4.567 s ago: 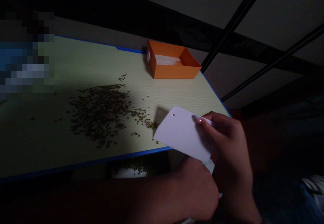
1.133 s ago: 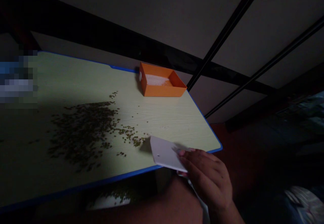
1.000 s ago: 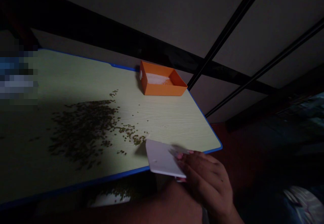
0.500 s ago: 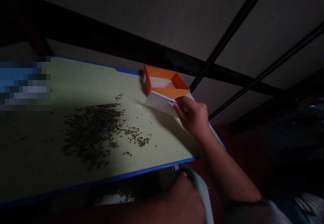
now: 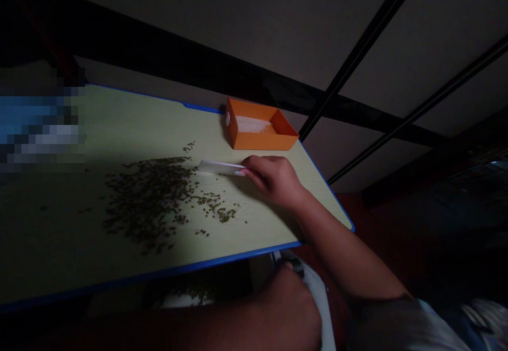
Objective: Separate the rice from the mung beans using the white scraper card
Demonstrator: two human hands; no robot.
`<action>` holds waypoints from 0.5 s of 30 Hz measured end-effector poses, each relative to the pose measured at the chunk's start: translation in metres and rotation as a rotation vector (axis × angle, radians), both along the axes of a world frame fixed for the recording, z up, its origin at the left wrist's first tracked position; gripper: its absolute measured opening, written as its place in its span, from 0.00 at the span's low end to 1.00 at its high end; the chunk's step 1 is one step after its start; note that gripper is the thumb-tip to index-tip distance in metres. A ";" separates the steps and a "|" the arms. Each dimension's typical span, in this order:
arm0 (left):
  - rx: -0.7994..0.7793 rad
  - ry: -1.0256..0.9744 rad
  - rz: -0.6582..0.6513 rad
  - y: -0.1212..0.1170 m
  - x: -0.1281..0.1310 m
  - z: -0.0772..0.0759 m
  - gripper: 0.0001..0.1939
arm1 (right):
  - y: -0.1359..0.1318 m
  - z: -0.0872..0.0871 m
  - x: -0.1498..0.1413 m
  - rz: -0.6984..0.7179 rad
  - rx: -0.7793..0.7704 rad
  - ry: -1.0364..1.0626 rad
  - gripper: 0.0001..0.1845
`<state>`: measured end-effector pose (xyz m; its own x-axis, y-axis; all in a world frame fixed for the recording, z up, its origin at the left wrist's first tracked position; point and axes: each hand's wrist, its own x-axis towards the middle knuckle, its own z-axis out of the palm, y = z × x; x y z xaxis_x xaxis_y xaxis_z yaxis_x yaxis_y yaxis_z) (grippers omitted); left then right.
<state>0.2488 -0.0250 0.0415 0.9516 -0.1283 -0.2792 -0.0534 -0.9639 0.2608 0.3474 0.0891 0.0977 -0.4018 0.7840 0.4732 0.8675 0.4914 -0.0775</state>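
Note:
My right hand grips a white plastic scraper card, held edge-down on the table just behind and right of a spread of small green beans. My left hand is closed below the table's front edge, holding a white container of which only part shows. Under the edge there, more green beans lie in something white.
The pale wood table has a blue rim. An orange box with white grains inside stands at its far right corner. A blurred blue patch lies at the left. Dark frame bars run behind the table.
My right hand lifted the scraper from the front edge, swung it up near the orange box, then brought it down leftward behind the beans. The left hand stayed below the edge.

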 end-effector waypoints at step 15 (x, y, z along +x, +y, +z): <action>0.051 0.041 -0.056 0.003 -0.008 0.000 0.11 | -0.021 0.003 -0.004 0.248 0.269 0.132 0.17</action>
<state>0.2403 -0.0225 0.0413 0.9310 -0.1655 -0.3254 -0.0976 -0.9717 0.2149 0.3435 0.0684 0.1004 -0.4855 0.5114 0.7091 0.7107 0.7032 -0.0206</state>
